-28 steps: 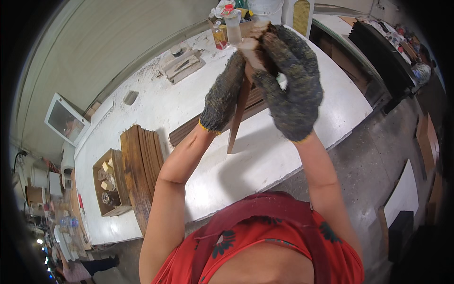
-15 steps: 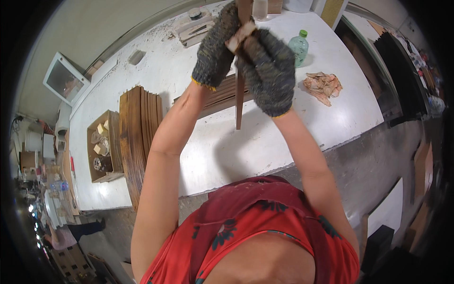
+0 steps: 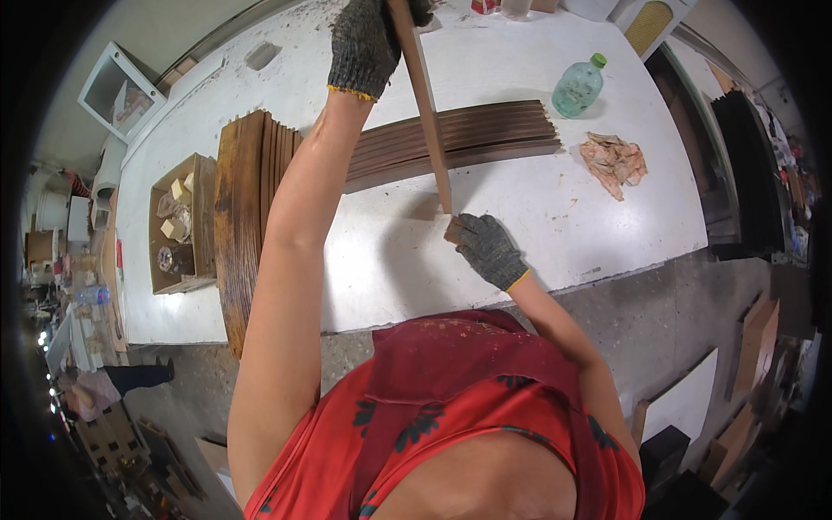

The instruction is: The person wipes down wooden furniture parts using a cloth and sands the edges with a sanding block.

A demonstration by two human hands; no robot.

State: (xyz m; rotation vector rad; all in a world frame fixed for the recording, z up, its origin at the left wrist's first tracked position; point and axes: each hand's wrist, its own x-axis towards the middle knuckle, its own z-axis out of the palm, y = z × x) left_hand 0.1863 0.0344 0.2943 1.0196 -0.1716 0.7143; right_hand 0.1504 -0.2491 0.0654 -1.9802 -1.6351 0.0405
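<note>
My left hand [image 3: 367,50], in a dark grey knitted glove with a yellow edge, grips a long narrow wooden strip [image 3: 425,106] near its far end. The strip runs toward me above the table, over a stack of brown wooden slats [image 3: 498,130]. My right hand [image 3: 492,250], gloved alike, is closed on a small brown pad [image 3: 453,230] just below the strip's near end. Whether the pad is cloth or abrasive paper, I cannot tell. Part of my left hand's grip is hidden behind the strip and cut by the upper edge.
Curved brown boards [image 3: 238,208] stand together at the left of the white table [image 3: 364,295]. Beside them sits a cardboard box [image 3: 184,284] with pale yellow blocks. A green-capped bottle [image 3: 576,89] and a crumpled stained rag [image 3: 614,165] are on the right. Another person [image 3: 95,390] is far left.
My right hand has slid the pad along the strip toward me, from beside my left hand to the near end. My left hand has shifted farther away and slightly left.
</note>
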